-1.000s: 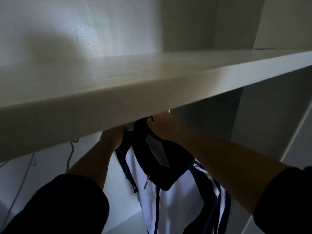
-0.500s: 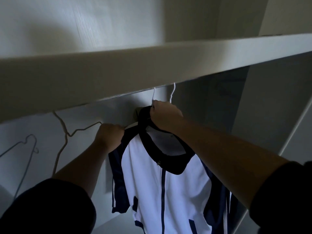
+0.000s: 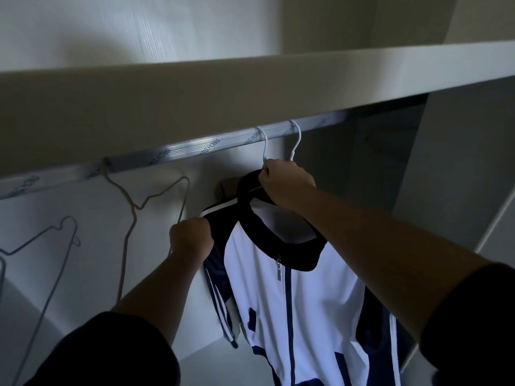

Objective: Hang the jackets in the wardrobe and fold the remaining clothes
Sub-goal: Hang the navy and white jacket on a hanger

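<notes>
White and navy, the jacket (image 3: 306, 296) hangs inside the wardrobe (image 3: 459, 162), right of centre under the shelf (image 3: 250, 87), zipped up to its dark collar. Two white hooks (image 3: 296, 140) loop over the silvery rail (image 3: 195, 146) just above it and run down into the right hand (image 3: 284, 185), which is clenched around the top of the collar. Whether the hooks belong to one hanger or two cannot be told. The left hand (image 3: 192, 240) grasps the jacket's left shoulder, fingers curled into the dark fabric. Left of it a bare wire hanger (image 3: 156, 196) hangs from the rail, and a second wire hanger (image 3: 50, 240) shows near the left edge, its top hard to trace. Against half a second ago, the view sits lower: the rail, then hidden behind the shelf's front edge, now shows along its length with blue lettering, and more of the jacket's front is visible. Both hands keep the same holds. The right forearm covers the jacket's right side, the bottom edge cuts off the hem, and the hanger's body is buried under the fabric in dim light.
</notes>
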